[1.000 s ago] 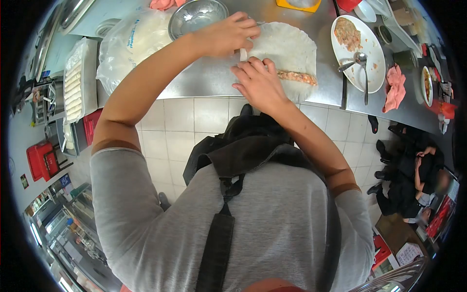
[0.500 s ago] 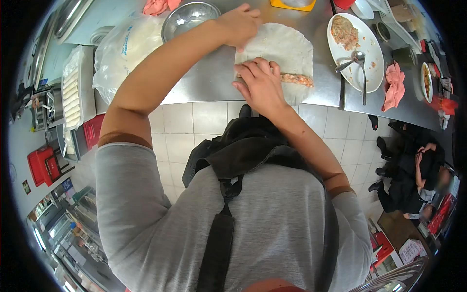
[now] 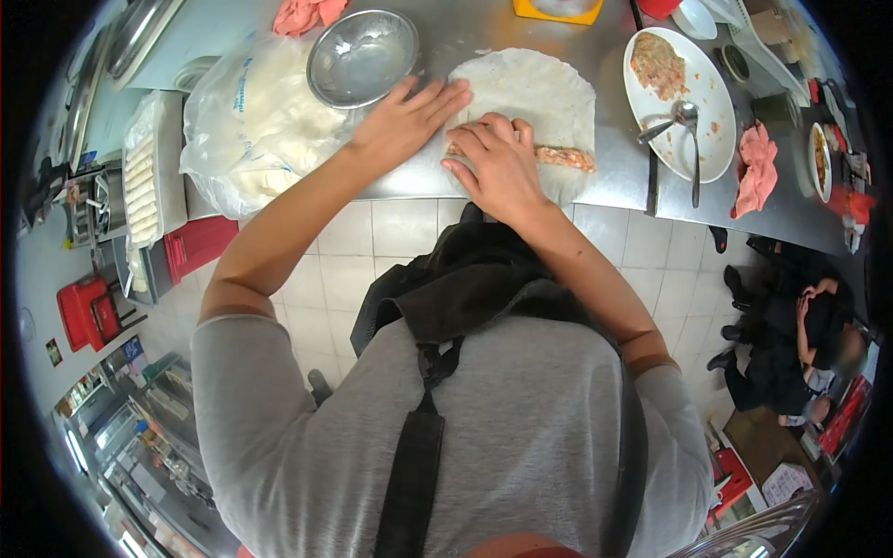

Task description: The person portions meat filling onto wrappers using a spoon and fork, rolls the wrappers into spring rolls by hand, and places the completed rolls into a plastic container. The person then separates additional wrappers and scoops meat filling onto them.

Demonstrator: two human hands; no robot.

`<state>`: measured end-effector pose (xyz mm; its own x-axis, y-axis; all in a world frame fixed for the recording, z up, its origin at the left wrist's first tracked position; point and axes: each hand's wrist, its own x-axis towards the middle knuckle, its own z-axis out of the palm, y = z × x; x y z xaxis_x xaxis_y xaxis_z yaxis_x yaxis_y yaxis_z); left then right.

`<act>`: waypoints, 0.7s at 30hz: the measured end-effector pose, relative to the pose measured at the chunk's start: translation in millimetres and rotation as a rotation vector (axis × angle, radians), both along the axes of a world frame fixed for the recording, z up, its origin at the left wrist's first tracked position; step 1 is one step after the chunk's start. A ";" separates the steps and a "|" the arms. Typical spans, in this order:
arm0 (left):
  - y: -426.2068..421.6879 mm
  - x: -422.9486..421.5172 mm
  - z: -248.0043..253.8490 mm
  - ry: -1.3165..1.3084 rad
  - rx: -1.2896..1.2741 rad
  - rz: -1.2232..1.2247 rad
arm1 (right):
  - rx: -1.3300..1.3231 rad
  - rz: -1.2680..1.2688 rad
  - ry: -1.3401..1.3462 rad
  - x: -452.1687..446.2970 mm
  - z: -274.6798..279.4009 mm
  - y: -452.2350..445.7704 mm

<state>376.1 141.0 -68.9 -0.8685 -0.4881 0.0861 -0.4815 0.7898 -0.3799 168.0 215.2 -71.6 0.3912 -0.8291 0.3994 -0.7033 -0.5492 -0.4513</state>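
In the head view, found left hand (image 3: 409, 121) with fingers extended and slightly parted, palm down, fingertips at the left edge of the dough sheet (image 3: 526, 88). Found right hand (image 3: 504, 172) laid over the sheet's near part, fingers bent and loosely spread, thumb apart from the index finger. Located the dough sheet flat on the metal table (image 3: 400, 183), partly beneath the right fingers and extending beyond them. Located the strip of filling (image 3: 566, 159) across the sheet, under the right fingers, exposed on both sides of them. Recorded just beyond the left fingers a metal bowl (image 3: 363, 60); left of them, a plastic bag (image 3: 251, 130) and, farther out, a tray (image 3: 177, 158) of white rolls (image 3: 141, 191). Recorded well right of the right fingers an oval plate (image 3: 712, 153) with a minced mixture (image 3: 659, 67) and two spoons (image 3: 695, 139); past it, a pink cloth (image 3: 755, 169).
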 end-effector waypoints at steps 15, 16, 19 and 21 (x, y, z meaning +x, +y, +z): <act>-45.2 -31.7 12.0 -0.327 -0.236 0.169 | 0.028 0.017 -0.031 -4.5 6.8 -3.1; -42.7 -34.8 11.6 -0.282 -0.202 0.080 | 0.022 0.020 -0.028 -5.8 6.1 -2.8; -40.1 -27.5 11.7 -0.211 -0.149 -0.033 | 0.058 0.004 -0.059 -5.7 3.1 -4.8; -36.4 -20.2 17.9 -0.185 -0.118 -0.065 | 0.070 -0.012 -0.057 -6.8 4.1 -4.9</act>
<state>355.9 104.6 -51.0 -0.9040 -0.4268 -0.0245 -0.3447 0.7617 -0.5486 161.3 210.3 -67.4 0.3592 -0.8602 0.3620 -0.6816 -0.5068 -0.5278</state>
